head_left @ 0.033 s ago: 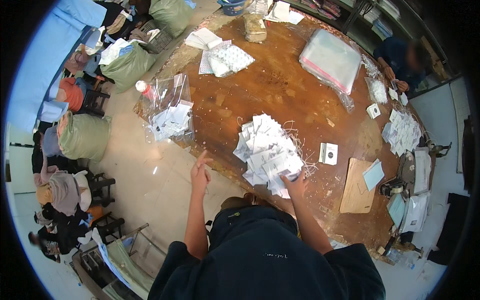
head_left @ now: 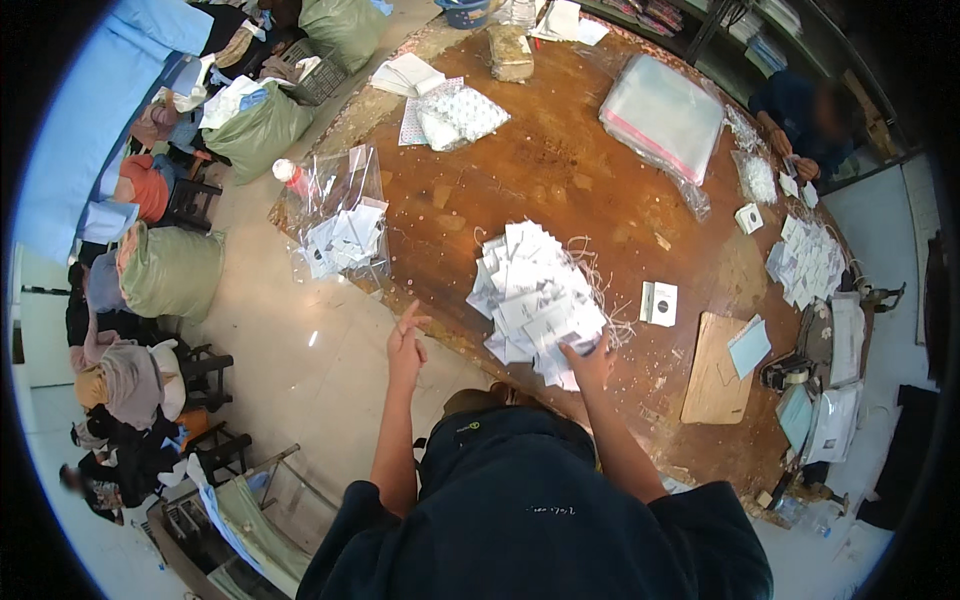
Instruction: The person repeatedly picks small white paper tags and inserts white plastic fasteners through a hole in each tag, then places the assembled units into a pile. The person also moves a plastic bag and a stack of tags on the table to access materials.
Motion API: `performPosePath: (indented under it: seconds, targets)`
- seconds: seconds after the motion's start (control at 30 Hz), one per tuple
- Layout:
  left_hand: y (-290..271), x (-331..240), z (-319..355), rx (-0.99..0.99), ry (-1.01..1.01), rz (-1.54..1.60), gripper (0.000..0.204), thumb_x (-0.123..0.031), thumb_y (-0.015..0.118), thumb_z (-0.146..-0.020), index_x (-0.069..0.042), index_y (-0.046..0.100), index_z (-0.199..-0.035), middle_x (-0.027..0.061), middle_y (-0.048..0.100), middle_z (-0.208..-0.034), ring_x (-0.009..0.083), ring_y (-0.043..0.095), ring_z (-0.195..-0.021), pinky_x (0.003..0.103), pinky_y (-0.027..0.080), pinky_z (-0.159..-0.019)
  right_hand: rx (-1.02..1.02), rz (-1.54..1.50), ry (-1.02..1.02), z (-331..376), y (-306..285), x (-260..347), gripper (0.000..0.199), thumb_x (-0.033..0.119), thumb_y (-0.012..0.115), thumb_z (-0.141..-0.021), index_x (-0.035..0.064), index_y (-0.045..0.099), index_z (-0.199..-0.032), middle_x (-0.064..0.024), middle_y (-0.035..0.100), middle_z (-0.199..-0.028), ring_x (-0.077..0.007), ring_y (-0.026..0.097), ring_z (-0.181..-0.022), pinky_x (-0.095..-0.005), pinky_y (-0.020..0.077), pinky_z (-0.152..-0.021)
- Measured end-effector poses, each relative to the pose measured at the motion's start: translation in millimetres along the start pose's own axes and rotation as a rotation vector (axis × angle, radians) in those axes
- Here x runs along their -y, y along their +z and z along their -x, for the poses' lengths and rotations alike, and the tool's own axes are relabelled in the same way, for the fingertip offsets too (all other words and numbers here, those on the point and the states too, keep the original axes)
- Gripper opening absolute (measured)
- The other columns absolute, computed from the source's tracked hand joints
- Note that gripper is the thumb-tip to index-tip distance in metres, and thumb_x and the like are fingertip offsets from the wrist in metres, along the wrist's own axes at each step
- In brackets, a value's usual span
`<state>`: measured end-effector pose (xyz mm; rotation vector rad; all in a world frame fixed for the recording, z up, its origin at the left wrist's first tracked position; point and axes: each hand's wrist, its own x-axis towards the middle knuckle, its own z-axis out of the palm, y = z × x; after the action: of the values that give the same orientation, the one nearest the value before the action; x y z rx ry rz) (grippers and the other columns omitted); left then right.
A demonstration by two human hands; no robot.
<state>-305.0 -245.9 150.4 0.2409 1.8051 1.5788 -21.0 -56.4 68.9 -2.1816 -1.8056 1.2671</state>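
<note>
A heap of white paper hang tags [head_left: 530,290] with thin strings lies near the table's front edge, the strings mostly along its right side. My right hand [head_left: 591,365] is at the near right of this heap, thumb and fingers closed on tags at its edge; how many it grips cannot be made out. Off the table edge, left of the heap, my left hand [head_left: 405,347] hangs in the air with nothing in it. Its index finger is stretched out and the others are loosely bent. Right of the heap sits a small pair of white cards [head_left: 658,304].
On the worn brown table [head_left: 560,180] lie a clear bag of tags [head_left: 345,240], a stack of plastic sleeves [head_left: 665,120], a wooden board [head_left: 712,375] and a second tag heap [head_left: 803,262]. Another person [head_left: 815,120] works at the far right. Stuffed green sacks [head_left: 170,270] stand left.
</note>
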Motion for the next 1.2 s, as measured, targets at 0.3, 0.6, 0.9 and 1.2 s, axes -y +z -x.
performPosePath:
  seconds: [0.3, 0.6, 0.9, 1.2]
  targets:
    - [30.9, 46.5, 1.7, 0.006, -0.105, -0.137, 0.043, -0.025, 0.037, -0.105, -0.014, 0.045, -0.145, 0.0109, 0.051, -0.137, 0.0190, 0.064, -0.097, 0.028, 0.053, -0.069, 0.021, 0.017, 0.056, -26.1, 53.7, 88.1, 0.116, 0.056, 0.084, -0.062, 0.0300, 0.019, -0.154, -0.0281, 0.017, -0.150, -0.0518, 0.022, -0.136, -0.0592, 0.0365, -0.103]
    - [-26.0, 45.4, -61.1, 0.097, 0.085, -0.262, 0.042, -0.025, 0.040, -0.104, -0.014, 0.047, -0.143, 0.0087, 0.050, -0.141, 0.0183, 0.057, -0.111, 0.033, 0.049, -0.087, 0.027, -0.015, 0.051, -5.0, 146.6, 191.0, 0.113, 0.056, 0.083, -0.063, 0.0320, 0.019, -0.152, -0.0242, 0.023, -0.145, -0.0466, 0.033, -0.129, -0.0563, 0.0433, -0.097]
    - [-71.4, 29.4, -116.6, 0.442, 0.390, -0.460, 0.039, -0.005, 0.044, -0.099, -0.001, 0.050, -0.137, 0.0127, 0.051, -0.134, 0.0238, 0.051, -0.122, 0.034, 0.039, -0.104, -0.031, -0.027, 0.112, 6.1, 210.2, 267.2, 0.113, 0.057, 0.083, -0.062, 0.0340, 0.019, -0.152, -0.0202, 0.023, -0.148, -0.0464, 0.030, -0.133, -0.0542, 0.0429, -0.100]
    - [-82.5, -1.7, -114.9, 0.545, 0.147, -0.159, 0.036, -0.005, 0.042, -0.098, 0.004, 0.054, -0.130, 0.0172, 0.055, -0.132, 0.0289, 0.047, -0.130, 0.035, 0.030, -0.112, -0.167, -0.336, -0.129, -51.0, 158.4, 242.1, 0.101, 0.070, 0.064, -0.078, 0.0213, 0.021, -0.155, -0.0261, 0.021, -0.153, -0.0436, 0.032, -0.138, -0.0532, 0.0349, -0.109]
